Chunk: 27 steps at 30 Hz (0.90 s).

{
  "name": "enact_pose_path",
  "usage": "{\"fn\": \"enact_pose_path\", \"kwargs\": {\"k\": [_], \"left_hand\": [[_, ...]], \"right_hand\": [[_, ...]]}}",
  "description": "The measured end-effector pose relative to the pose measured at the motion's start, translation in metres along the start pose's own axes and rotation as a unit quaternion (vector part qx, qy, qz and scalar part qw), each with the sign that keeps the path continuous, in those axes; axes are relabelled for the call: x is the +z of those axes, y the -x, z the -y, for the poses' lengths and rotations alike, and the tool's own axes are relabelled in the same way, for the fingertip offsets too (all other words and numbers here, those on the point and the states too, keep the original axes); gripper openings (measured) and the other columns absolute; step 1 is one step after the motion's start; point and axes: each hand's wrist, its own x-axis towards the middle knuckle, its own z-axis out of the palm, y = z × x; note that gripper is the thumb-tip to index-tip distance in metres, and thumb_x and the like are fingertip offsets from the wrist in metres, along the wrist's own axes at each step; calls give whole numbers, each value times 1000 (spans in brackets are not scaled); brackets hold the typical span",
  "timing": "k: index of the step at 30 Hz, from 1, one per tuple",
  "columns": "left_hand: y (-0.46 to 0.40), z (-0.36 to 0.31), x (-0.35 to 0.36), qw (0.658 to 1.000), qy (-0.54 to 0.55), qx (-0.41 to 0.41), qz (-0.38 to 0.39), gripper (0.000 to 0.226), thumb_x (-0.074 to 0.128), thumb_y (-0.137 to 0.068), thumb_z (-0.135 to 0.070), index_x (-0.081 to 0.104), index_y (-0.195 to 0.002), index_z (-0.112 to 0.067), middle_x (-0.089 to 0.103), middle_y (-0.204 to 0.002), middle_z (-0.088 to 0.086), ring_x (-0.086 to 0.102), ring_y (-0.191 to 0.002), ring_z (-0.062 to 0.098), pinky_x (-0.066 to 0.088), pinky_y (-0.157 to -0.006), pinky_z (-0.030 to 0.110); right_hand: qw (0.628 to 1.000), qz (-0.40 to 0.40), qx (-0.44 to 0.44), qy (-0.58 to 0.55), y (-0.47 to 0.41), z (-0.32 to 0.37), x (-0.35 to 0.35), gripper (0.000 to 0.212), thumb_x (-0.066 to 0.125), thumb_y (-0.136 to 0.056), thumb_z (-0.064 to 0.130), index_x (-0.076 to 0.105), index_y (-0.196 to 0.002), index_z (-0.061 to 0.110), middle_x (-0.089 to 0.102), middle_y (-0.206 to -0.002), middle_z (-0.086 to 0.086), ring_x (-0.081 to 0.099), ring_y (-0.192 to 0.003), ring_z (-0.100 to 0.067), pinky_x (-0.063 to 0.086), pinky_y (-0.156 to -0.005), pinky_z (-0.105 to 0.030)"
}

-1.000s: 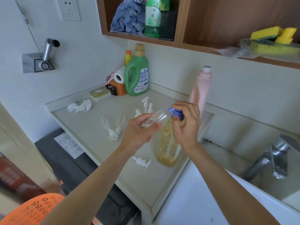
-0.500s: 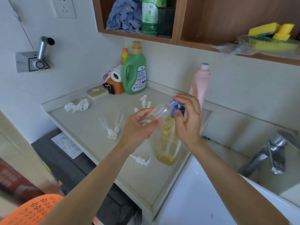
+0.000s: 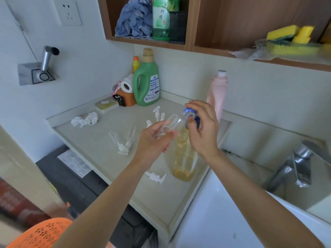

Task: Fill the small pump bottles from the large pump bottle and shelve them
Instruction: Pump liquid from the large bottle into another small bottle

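Single head cam, close, angled fwd/down over corner countertop [image 3: 93, 138].

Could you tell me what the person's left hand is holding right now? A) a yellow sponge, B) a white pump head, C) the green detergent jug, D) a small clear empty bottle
D: the left hand grips a small clear bottle, tilted with its mouth at the blue pump top that the right hand presses.
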Motion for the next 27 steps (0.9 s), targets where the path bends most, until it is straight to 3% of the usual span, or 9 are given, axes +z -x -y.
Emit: {"fn": "enact_pose_path", "kwargs": {"k": [5, 8, 11, 14, 18, 21, 24, 27], "left_hand": [[-1, -1, -1, 1000, -7, 11, 4, 24, 71, -83, -14, 69, -103, -26, 62, -69, -6, 48, -55, 14, 40, -48, 24], [0, 4, 0, 1000, -3, 10, 3, 27, 71, -84, -13, 67, -110, -18, 60, -66, -6, 48, -55, 16, 40, -48, 24], [2, 11, 1, 1000, 1, 0, 2, 25, 71, -83, -13, 68, -108, -17, 58, -65, -1, 46, -53, 16, 39, -46, 24], [6, 16, 1, 1000, 10, -8, 0, 19, 70, -83, -11, 69, -100, -17, 57, -65, 3, 45, -51, 16, 37, -45, 25], [8, 16, 5, 1000, 9, -14, -9, 20, 70, -83, -10, 70, -100, -20, 58, -64, -1, 44, -49, 15, 37, -45, 24], [9, 12, 5, 1000, 3, -8, -1, 21, 70, -83, -12, 69, -102, -23, 58, -66, 1, 45, -52, 15, 39, -47, 26], [6, 4, 4, 1000, -1, -4, 12, 24, 71, -83, -16, 67, -105, -25, 60, -66, -4, 48, -54, 13, 41, -48, 24], [3, -1, 5, 1000, -1, -9, 23, 24, 71, -83, -16, 65, -103, -28, 61, -66, -6, 48, -54, 12, 41, -48, 24]], "right_hand": [[1000, 28, 8, -2, -1, -1, -6, 32, 47, -85, 9, 67, -107, -2, 63, -113, -14, 57, -107, -22, 39, -87, -7], [999, 26, -15, -22, 10, -4, -2, 34, 47, -85, 4, 62, -113, -6, 56, -117, -11, 53, -109, -20, 45, -87, -17], [999, 8, -50, -5, 15, -12, 4, 31, 46, -84, 6, 64, -106, -7, 59, -111, -11, 56, -107, -28, 48, -93, -42], [998, -26, -48, 24, 18, -16, 9, 29, 45, -84, 10, 69, -94, -2, 67, -98, -12, 60, -97, -26, 50, -78, -54], [998, -36, -43, 28, 17, -15, 10, 28, 45, -80, 8, 70, -89, 0, 68, -93, -10, 56, -93, -19, 50, -73, -52], [998, -17, -57, 28, 16, -13, 8, 29, 45, -81, 8, 68, -96, -3, 67, -99, -13, 55, -98, -21, 50, -80, -48], [998, 20, -63, 23, 8, -11, 1, 30, 46, -84, 8, 65, -103, -5, 64, -107, -17, 55, -104, -26, 45, -91, -31], [999, 39, -30, 7, -1, -10, -7, 32, 43, -90, 13, 66, -106, -3, 63, -111, -16, 56, -107, -26, 43, -94, -25]]}}
